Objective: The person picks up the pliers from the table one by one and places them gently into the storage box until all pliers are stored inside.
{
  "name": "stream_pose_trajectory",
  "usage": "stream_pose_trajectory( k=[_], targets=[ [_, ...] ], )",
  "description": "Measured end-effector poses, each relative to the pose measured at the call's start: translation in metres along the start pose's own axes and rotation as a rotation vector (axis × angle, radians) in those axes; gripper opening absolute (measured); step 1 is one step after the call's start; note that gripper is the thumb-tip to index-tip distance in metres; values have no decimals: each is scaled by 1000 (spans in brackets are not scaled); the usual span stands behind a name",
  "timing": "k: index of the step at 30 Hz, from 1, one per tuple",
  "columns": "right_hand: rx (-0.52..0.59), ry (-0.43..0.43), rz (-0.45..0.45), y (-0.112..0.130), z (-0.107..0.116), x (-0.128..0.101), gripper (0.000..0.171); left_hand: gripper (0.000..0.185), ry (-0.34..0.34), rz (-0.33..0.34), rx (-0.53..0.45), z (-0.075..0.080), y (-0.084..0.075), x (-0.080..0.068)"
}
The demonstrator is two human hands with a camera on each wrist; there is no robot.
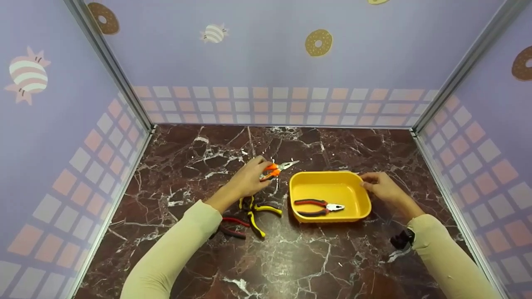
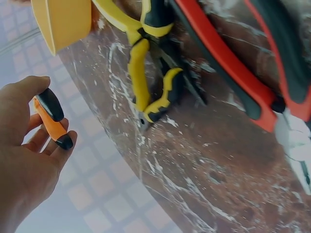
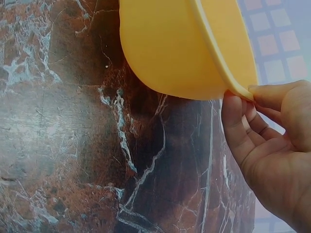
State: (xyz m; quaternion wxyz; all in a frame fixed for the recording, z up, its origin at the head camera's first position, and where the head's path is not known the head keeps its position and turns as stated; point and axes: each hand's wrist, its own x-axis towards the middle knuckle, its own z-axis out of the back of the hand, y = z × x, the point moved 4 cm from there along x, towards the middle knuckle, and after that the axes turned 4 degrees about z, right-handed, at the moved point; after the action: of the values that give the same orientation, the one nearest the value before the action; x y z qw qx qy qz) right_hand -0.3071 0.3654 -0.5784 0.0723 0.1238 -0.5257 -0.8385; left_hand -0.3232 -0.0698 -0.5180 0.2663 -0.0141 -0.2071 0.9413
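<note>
Left hand (image 1: 249,177) grips orange pliers (image 1: 276,169) above bench (image 1: 316,265); right hand (image 1: 380,187) pinches yellow tray (image 1: 365,207) rim. One red pliers (image 1: 318,207) in, two pliers (image 1: 249,218) left out.

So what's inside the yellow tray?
One pair of red-and-black pliers lies inside the yellow tray. The right hand pinches its rim, so that bit of rim is hidden.

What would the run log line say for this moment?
left hand: holds orange pliers | right hand: grips yellow tray rim | tray: red pliers inside
</note>
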Motion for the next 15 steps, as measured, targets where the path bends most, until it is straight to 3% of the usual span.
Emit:
stream_pose_trajectory(
  k=[10, 15],
  targets=[
    [31, 8, -3, 2, -4, -2, 35, 55, 1, -61, -8, -3, -21, 11],
    [49, 4, -15, 1, -3, -2, 34, 56, 7, -61, -19, -7, -28, 16]
  ],
)
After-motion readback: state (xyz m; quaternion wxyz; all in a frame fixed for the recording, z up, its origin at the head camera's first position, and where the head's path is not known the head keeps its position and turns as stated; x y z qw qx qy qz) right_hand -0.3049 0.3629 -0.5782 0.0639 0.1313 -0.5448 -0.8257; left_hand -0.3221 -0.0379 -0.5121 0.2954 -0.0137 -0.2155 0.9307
